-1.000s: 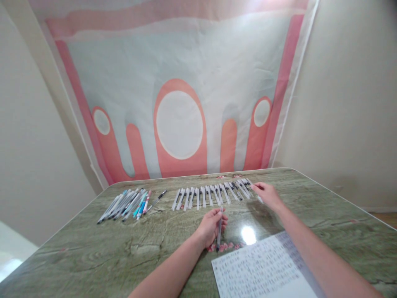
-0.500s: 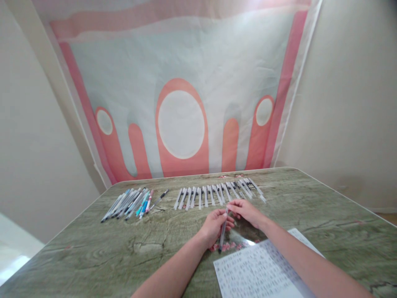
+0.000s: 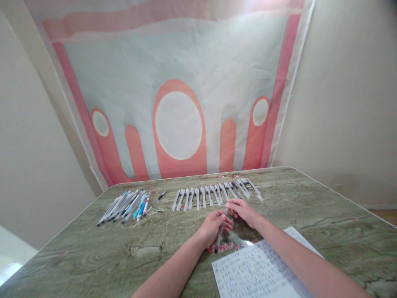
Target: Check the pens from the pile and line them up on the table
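A translucent pen [image 3: 220, 236] with a dark lower end slants down between my hands over the table. My left hand [image 3: 214, 225] is closed around its upper part, the thumb lying against the barrel. At the pen's top end, the fingertips of my right hand [image 3: 240, 209] pinch together on it; exactly what they grip there is too small to make out. Just beyond my hands, several clear pens [image 3: 203, 196] lie side by side in a long row, with dark parts visible in the plastic.
On the left lies a pile of pens [image 3: 120, 207], with blue and pink ones at its right side. A single black pen [image 3: 157, 200] lies between pile and row. A written sheet of paper [image 3: 248, 269] is under my right forearm. Behind the wooden-patterned table [image 3: 149, 248] hangs a printed cloth [image 3: 178, 124].
The pen's lower end has swung slightly left. Both hands keep their hold, and the whole view has shifted a little.
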Demonstrator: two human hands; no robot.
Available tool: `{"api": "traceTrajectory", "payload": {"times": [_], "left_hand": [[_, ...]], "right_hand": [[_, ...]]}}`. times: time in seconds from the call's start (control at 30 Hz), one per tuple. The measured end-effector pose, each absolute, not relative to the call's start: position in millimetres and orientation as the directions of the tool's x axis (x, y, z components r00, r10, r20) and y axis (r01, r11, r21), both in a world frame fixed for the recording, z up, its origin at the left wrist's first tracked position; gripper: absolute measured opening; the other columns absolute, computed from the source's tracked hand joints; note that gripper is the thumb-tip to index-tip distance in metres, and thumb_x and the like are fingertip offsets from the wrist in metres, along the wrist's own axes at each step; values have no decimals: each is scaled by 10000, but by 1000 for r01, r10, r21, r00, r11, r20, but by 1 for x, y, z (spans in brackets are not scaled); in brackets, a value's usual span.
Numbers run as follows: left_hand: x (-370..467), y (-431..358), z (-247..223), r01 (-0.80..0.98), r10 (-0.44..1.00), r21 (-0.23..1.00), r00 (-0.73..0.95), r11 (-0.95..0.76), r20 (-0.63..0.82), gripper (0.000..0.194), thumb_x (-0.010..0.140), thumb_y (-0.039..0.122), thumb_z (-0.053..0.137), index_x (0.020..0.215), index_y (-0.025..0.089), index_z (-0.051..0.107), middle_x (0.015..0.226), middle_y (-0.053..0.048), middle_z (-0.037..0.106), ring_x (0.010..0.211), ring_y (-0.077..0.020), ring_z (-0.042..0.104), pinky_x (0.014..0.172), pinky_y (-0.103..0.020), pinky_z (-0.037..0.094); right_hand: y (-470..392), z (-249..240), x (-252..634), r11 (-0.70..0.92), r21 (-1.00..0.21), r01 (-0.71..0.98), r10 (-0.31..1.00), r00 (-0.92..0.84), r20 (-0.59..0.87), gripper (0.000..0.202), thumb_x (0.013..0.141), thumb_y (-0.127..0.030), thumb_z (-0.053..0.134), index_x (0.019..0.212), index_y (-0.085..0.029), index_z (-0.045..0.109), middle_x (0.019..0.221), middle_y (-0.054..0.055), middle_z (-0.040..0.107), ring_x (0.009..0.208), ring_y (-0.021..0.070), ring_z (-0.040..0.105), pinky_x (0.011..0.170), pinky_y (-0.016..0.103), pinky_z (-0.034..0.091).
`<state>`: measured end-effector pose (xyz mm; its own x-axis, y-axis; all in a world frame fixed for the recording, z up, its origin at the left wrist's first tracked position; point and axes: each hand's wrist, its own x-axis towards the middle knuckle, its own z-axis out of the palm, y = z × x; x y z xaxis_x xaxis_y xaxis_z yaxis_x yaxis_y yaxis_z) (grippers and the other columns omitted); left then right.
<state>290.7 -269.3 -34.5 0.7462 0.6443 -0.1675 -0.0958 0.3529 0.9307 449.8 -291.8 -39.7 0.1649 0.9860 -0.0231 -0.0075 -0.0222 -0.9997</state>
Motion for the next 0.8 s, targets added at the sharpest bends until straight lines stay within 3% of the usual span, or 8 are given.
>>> {"api": "traceTrajectory", "payload": {"times": [0.1, 0.17, 0.27, 0.33, 0.4, 0.53, 0.8], "left_hand": [[291, -270, -35, -78, 646, 940, 745, 331, -166, 248, 738, 299, 519, 894, 112, 471, 737, -61, 590, 571, -101, 553, 543, -225, 397], [291, -270, -36, -77, 655, 941, 737, 329, -169, 246, 737, 297, 520, 894, 115, 468, 730, -54, 586, 559, -95, 548, 535, -221, 397], [291, -270, -37, -86, 662, 939, 731, 334, -168, 248, 736, 297, 524, 895, 116, 466, 730, -53, 584, 553, -89, 544, 529, -214, 396], [291, -269, -38, -94, 658, 939, 736, 330, -158, 254, 738, 300, 525, 901, 116, 465, 735, -56, 584, 559, -91, 547, 530, -214, 398], [290, -269, -38, -97, 654, 942, 742, 321, -147, 259, 740, 304, 523, 907, 115, 463, 735, -58, 583, 562, -93, 548, 531, -215, 400], [291, -268, -40, -102, 651, 944, 747, 315, -136, 271, 740, 314, 524, 912, 115, 460, 737, -59, 582, 568, -92, 548, 532, -214, 403], [291, -269, -39, -69, 655, 951, 740, 300, -153, 312, 719, 341, 548, 921, 118, 466, 738, -58, 583, 566, -90, 546, 538, -216, 403]], "right_hand": [[-288, -41, 460, -9, -998, -59, 975, 221, -22, 269, 676, -428, 546, 698, -160, 543, 581, -27, 507, 499, 75, 452, 434, 181, 345], [-285, -37, 474, 0, -999, 33, 967, 254, 9, 273, 682, -428, 536, 718, -158, 557, 586, -19, 519, 507, 85, 463, 441, 191, 358], [-281, -26, 505, 10, -935, 355, 919, 366, 149, 258, 691, -400, 515, 738, -158, 592, 570, -8, 547, 498, 102, 473, 475, 217, 373], [-281, -21, 530, -13, -790, 613, 859, 411, 305, 216, 678, -350, 522, 705, -159, 620, 635, 22, 602, 577, 128, 519, 551, 233, 383], [-282, -21, 552, -109, -631, 768, 824, 425, 374, 183, 670, -307, 517, 681, -170, 638, 673, 39, 629, 618, 145, 539, 580, 239, 373], [-286, -34, 581, -182, -480, 858, 864, 373, 339, 166, 663, -259, 501, 649, -176, 644, 653, 38, 639, 601, 137, 544, 573, 222, 356], [-290, -44, 605, -226, -467, 855, 928, 335, 163, 132, 591, -209, 540, 603, -149, 657, 596, 24, 633, 568, 129, 532, 529, 212, 329]]}}
